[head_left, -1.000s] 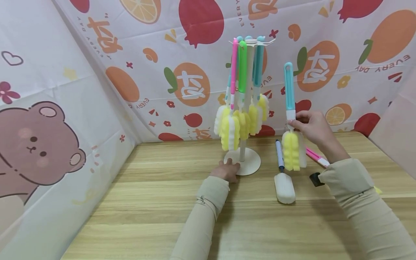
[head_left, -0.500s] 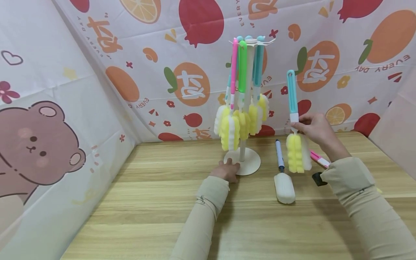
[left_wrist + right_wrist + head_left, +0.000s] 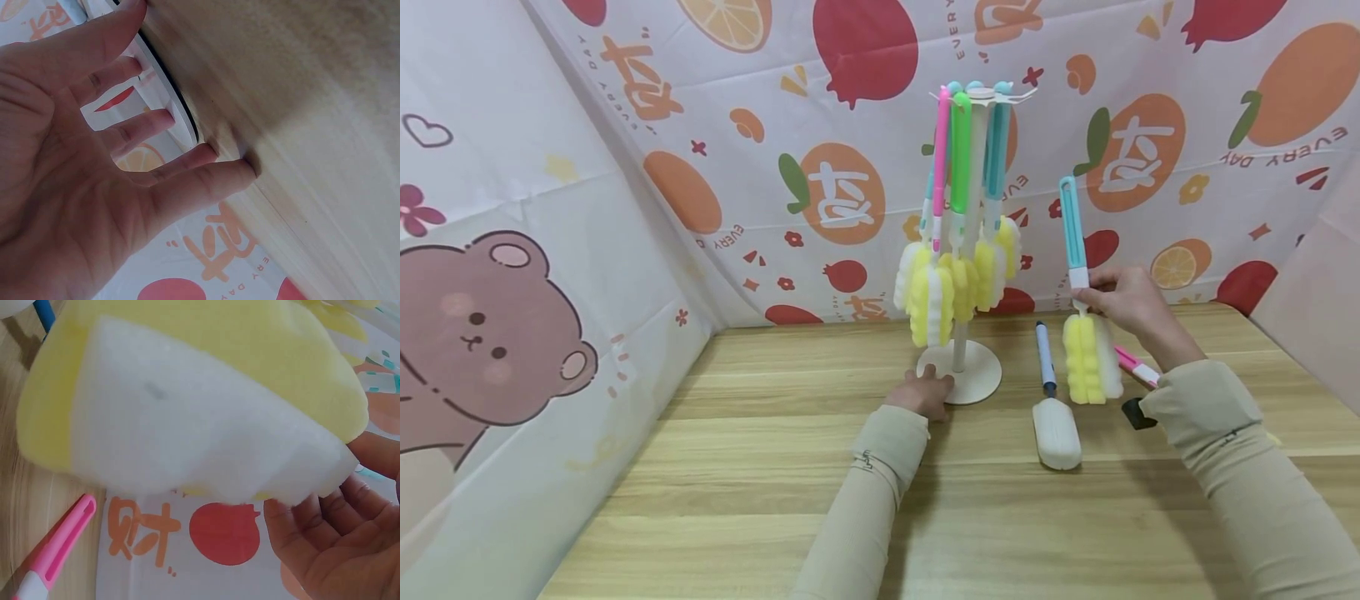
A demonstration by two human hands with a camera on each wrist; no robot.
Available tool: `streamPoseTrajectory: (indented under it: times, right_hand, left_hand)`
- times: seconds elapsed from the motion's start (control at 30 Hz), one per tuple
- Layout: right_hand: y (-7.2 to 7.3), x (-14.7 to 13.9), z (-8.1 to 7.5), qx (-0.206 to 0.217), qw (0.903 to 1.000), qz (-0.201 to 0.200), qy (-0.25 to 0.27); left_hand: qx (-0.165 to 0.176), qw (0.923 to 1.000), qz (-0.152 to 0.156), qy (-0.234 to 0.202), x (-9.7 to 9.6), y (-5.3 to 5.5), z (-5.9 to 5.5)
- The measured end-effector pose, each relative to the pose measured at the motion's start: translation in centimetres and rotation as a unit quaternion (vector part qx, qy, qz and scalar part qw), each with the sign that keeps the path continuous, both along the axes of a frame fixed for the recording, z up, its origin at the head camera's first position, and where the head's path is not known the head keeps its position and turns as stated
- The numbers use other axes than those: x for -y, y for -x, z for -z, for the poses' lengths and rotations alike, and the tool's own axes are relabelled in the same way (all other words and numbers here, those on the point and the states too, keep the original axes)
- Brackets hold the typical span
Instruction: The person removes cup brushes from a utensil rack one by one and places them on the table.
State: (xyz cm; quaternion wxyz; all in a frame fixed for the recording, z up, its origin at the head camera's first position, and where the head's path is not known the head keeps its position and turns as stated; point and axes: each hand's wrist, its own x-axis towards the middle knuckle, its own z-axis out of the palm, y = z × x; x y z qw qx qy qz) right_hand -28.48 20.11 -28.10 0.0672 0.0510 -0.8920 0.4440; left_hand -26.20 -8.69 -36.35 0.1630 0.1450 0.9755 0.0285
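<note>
My right hand (image 3: 1123,296) pinches a sponge bottle brush (image 3: 1084,358) at the white neck below its teal handle. The brush is held nearly upright, its yellow and white sponge head hanging down. In the right wrist view that sponge head (image 3: 156,412) hides part of the fingers (image 3: 319,519). At the white stand's round base (image 3: 981,385) lies my left hand (image 3: 922,393), fingers spread. Some of its fingertips touch the base rim and others the tabletop, as the left wrist view shows. From the stand's top hooks hang several similar brushes, including a pink one (image 3: 940,158) and a green one (image 3: 960,158).
On the wooden table (image 3: 760,450), right of the stand, lies a brush with a pale blue handle and white head (image 3: 1057,435). Further right are a pink-handled brush (image 3: 1138,367) and a black piece (image 3: 1138,413), partly behind the right sleeve. Printed cloth (image 3: 737,233) hangs behind.
My right hand has lowered the teal-handled bottle brush and shifted it slightly to the right. The left hand stays at the stand's base.
</note>
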Motion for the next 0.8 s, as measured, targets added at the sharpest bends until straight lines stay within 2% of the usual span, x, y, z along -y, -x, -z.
streamPoseTrajectory:
  times: [0.37,0.8]
  right_hand:
    - [0.5,-0.5,0.7,0.003,0.9999,0.002,-0.015]
    - [0.7,-0.4,1.3,0.059,0.9979,0.003,-0.028]
  left_hand:
    - [-0.001,1.0000,0.000,0.004,0.0,0.1,0.1]
    - [0.003,1.0000,-0.005,-0.002,0.0,0.1,0.1]
